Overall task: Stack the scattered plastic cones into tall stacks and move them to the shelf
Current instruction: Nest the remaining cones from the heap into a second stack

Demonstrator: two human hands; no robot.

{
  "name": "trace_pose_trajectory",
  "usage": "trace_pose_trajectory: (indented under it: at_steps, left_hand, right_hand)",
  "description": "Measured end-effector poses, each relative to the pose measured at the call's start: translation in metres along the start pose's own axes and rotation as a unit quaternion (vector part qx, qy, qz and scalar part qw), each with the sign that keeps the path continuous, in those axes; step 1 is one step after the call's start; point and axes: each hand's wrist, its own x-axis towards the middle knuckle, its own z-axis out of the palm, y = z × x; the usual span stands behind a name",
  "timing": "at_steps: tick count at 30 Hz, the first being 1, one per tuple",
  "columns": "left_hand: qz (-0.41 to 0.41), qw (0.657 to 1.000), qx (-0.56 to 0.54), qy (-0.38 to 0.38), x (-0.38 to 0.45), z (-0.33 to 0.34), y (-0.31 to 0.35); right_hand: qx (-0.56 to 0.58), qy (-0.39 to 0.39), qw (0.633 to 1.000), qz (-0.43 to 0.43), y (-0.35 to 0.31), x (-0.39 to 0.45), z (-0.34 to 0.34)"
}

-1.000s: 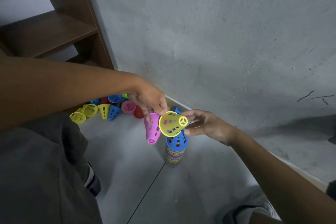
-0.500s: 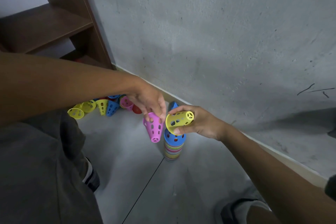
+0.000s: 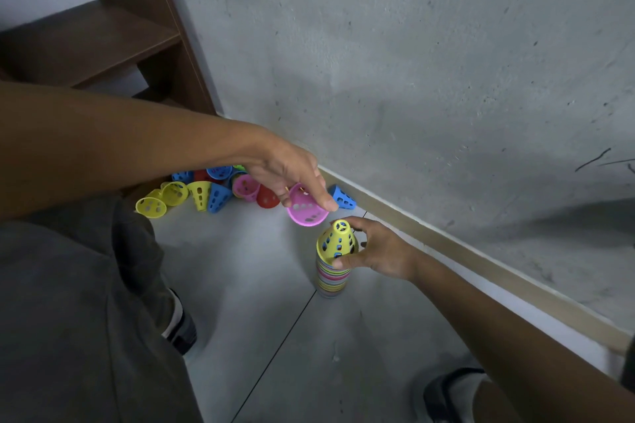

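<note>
A rough grey concrete wall [image 3: 412,62] fills the far side, with dark scuff marks [image 3: 598,160] at right. A pale skirting board [image 3: 446,244] runs along its foot. The floor [image 3: 257,285] is smooth grey, crossed by a dark seam [image 3: 275,354]. A dark brown wooden shelf [image 3: 86,41] stands far left.

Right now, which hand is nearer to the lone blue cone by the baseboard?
Left. The left hand, holding the pink cone, is just beside the blue cone; the right hand sits lower, gripping the yellow cone on the stack.

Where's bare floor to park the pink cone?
Free: floor between the left knee and the stack, and toward the camera along the floor seam. Crowded: the loose cones by the shelf, and the blue cone at the skirting.
</note>
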Motion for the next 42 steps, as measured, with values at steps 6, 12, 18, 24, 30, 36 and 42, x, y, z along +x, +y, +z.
trace_pose_trajectory:
  at_steps: [6,12,18,24,30,36,42]
  left_hand:
    - [0.029,0.995,-0.096,0.017,0.002,0.014,0.007]
    - [0.029,0.994,-0.105,-0.030,0.004,0.004,0.005]
    - [0.006,0.997,-0.041,-0.066,0.012,0.028,-0.009]
    - [-0.012,0.999,-0.052,0.002,0.036,0.051,-0.032]
    - [-0.034,0.996,-0.073,0.029,0.050,0.059,-0.050]
    - [-0.029,0.994,-0.095,0.042,0.044,0.049,-0.072]
    - [-0.020,0.989,-0.132,0.070,0.028,0.030,-0.108]
  right_hand:
    - [0.024,-0.012,0.998,0.048,0.023,-0.001,0.006]
    - [0.117,-0.047,0.987,0.102,0.033,-0.006,0.009]
    - [0.162,-0.089,0.979,0.089,0.041,-0.009,0.023]
    - [0.147,-0.090,0.984,0.050,0.050,-0.002,0.037]
    - [0.142,-0.083,0.985,0.045,0.055,0.011,0.044]
    - [0.145,-0.071,0.986,0.030,0.044,0.027,0.053]
    - [0.143,-0.060,0.988,-0.010,0.016,0.051,0.078]
